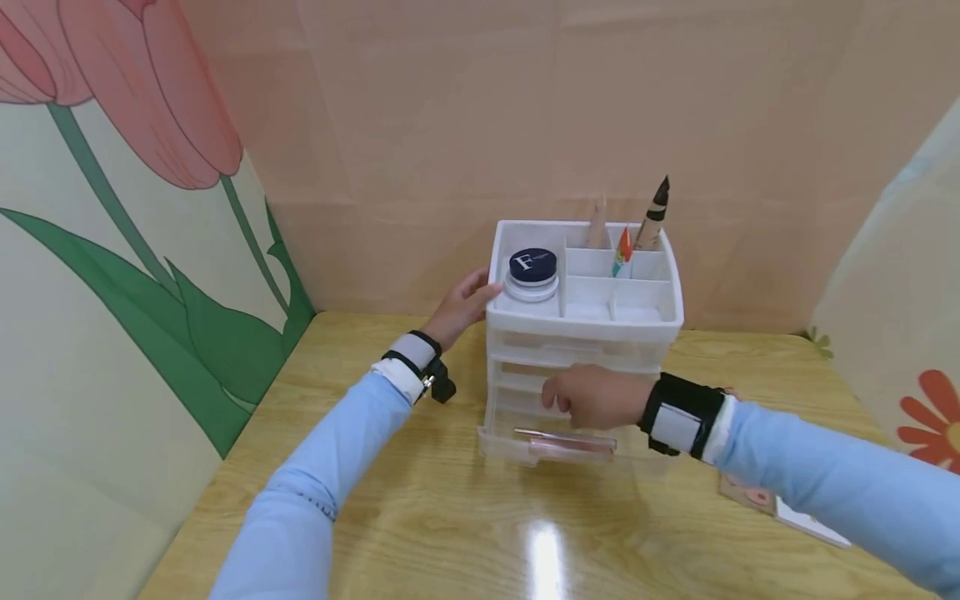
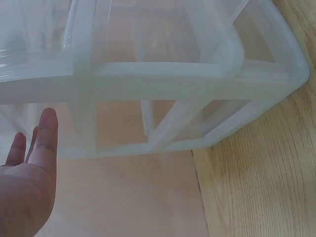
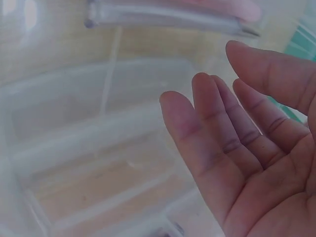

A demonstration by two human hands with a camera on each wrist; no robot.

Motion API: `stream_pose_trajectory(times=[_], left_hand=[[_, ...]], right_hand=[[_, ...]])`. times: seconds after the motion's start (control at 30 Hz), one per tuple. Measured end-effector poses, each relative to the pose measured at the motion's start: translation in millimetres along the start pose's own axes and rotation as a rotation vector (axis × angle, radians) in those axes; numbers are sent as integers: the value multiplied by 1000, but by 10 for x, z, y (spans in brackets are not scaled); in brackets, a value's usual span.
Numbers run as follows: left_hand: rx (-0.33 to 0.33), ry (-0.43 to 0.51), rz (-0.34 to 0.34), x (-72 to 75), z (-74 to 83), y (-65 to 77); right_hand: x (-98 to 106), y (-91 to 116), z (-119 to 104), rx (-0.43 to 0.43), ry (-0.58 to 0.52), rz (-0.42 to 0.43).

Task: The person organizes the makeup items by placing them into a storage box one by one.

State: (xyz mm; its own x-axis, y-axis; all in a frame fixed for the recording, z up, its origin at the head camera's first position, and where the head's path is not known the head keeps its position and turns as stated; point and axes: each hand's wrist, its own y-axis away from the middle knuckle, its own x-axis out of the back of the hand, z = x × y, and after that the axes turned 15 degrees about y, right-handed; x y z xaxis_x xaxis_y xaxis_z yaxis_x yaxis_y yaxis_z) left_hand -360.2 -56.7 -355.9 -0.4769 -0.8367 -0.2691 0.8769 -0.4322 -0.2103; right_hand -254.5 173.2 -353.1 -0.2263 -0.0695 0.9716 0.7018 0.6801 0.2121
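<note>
A white plastic drawer organizer (image 1: 585, 327) stands on the table with its bottom drawer (image 1: 502, 450) pulled out. In that see-through drawer lie a slim silver pen-like stick (image 1: 536, 432) and a pinkish tube (image 1: 573, 447). My left hand (image 1: 462, 307) rests against the organizer's left side, fingers extended along the frame in the left wrist view. Over the drawer hovers my right hand (image 1: 600, 397); its fingers are loosely bent, with nothing between thumb and fingertips in the right wrist view. A round jar with a dark lid (image 1: 532, 267) sits in the top tray's left compartment.
Upright in the top tray are a black-tipped crayon-like tube (image 1: 654, 215), a beige tube (image 1: 597, 223) and a small colourful item (image 1: 622, 252). Flat cards or packets (image 1: 810, 521) lie partly under the right sleeve. A peach fabric backdrop (image 1: 420, 150) hangs behind.
</note>
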Motion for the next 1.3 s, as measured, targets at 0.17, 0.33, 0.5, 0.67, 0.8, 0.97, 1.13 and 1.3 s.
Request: stream_pose_trajectory(times=[0.17,0.33,0.5,0.67,0.8,0.97,1.13,1.3], left_hand=[[11,-12,8,5,-4,-1],[17,-34,15,5,3,-1],[18,-39,11,1,9,-7],[20,-40,13,0,13,5],[25,-41,13,4,17,27],[28,-47,18,21,24,40],[24,-21,14,15,27,41],[21,-14,6,14,19,36]], right_hand=[[179,187,-25,27,-22,85],[369,418,-49,29,-24,144],[493,649,9,-36,-33,170],[541,922,135,-87,-28,213],[513,1129,293,-132,-29,241],[431,1366,530,-212,-24,284],[265,1524,859,-281,-17,300],[28,1620,1205,-403,-47,241]])
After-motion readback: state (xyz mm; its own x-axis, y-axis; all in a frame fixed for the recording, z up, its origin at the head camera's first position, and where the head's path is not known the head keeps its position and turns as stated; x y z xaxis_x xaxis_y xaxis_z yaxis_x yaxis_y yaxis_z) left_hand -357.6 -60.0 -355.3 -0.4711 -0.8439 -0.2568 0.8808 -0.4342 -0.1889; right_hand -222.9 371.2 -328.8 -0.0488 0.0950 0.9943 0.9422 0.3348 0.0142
